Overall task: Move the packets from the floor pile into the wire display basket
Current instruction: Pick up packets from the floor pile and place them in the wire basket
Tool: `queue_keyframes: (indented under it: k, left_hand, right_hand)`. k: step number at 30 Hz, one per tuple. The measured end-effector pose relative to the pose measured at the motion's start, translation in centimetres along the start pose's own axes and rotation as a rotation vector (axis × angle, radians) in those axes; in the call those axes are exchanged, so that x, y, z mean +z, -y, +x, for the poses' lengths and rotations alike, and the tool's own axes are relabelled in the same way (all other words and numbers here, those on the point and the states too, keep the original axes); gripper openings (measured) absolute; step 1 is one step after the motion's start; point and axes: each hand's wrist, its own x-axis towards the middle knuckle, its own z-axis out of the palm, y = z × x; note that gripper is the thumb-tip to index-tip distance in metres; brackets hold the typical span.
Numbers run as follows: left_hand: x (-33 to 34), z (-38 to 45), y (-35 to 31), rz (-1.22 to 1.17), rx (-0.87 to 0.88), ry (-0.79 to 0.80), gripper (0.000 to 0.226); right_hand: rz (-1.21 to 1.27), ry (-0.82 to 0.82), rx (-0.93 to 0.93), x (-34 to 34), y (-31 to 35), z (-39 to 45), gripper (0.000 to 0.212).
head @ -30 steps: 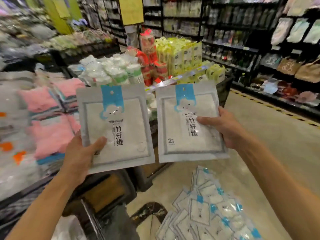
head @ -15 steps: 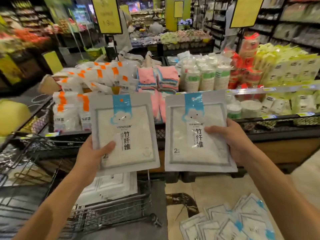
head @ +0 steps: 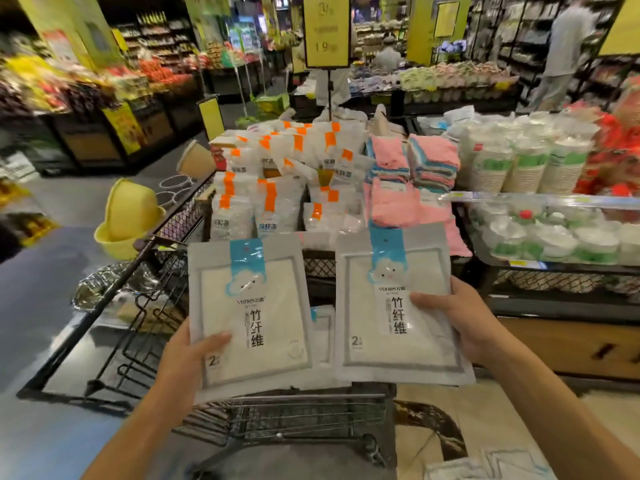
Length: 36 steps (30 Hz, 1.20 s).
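— Both packets have dropped lower in the frame since a moment ago, and the view has swung left, so the floor pile is now only a sliver at the bottom right. What do the hands have?

— The left hand [head: 188, 355] grips the left packet [head: 251, 317] by its lower left corner, thumb lying across the front. The right hand [head: 460, 323] grips the right packet [head: 398, 306] at its right edge, thumb pressed on the printed label. Both packets face the camera, upright, side by side with a narrow gap between them.

— And the basket?

— The wire display basket [head: 294, 415] sits directly below and behind the two packets, centre bottom of the frame. More white packets [head: 322, 336] already lie in it, showing through the gap. The floor pile [head: 485, 467] is at the bottom right corner, on the tiled floor [head: 426, 434].

— What lies beyond?

— Above the packets, mid-frame, a display bin carries orange-striped bags [head: 273, 178]; pink cloths [head: 401, 188] are stacked just to their right, and paper cups [head: 526, 164] further right. A yellow bucket [head: 128, 216] hangs at the left. A yellow price sign [head: 327, 29] stands at the top centre, and a person [head: 564, 46] stands in the aisle at the upper right.
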Motion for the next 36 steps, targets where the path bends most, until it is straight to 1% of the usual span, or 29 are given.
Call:
queue_keyframes:
  k: [2,5,10,13,17,20,22,29,32,36]
  left_hand:
    - [-2.6,0.9,1.0,-0.01,-0.022,-0.018,0.042]
    - [-5.4,1.9,2.4,-0.035,-0.045,-0.034,0.045]
    - [-7.5,4.7,4.4,0.033,-0.096,-0.019,0.045]
    - [-7.7,7.3,5.5,0.064,-0.147,-0.077,0.038]
    - [-7.4,11.1,6.4,0.075,-0.205,-0.127,0.043]
    - [-6.7,13.5,7.2,0.07,-0.224,-0.179,0.034]
    - [-6.2,15.2,7.9,0.091,-0.25,-0.197,0.033]
    - [-5.3,21.1,10.7,0.179,-0.361,-0.206,0.032]
    - [-5.7,23.9,12.8,0.221,-0.395,-0.189,0.033]
    - [-6.7,27.7,16.7,0.275,-0.448,-0.152,0.037]
  right_hand:
    - [0.001,0.003,0.022,2.2,-1.6,0.7,0.033]
    - [-0.012,0.001,0.066,4.9,-3.6,1.8,0.033]
    - [-0.042,0.015,0.125,7.7,-5.9,5.3,0.038]
    - [-0.053,0.029,0.161,8.9,-7.2,8.5,0.04]
    - [-0.054,0.046,0.201,10.5,-8.6,13.5,0.04]
    - [-0.06,0.063,0.236,11.6,-9.9,17.2,0.036]
    - [-0.08,0.074,0.27,12.3,-11.0,19.7,0.035]
    - [-0.15,0.037,0.372,13.3,-15.4,25.9,0.041]
    - [-0.194,0.01,0.409,13.9,-17.7,27.9,0.038]
    - [-0.244,-0.064,0.477,14.8,-21.8,30.4,0.036]
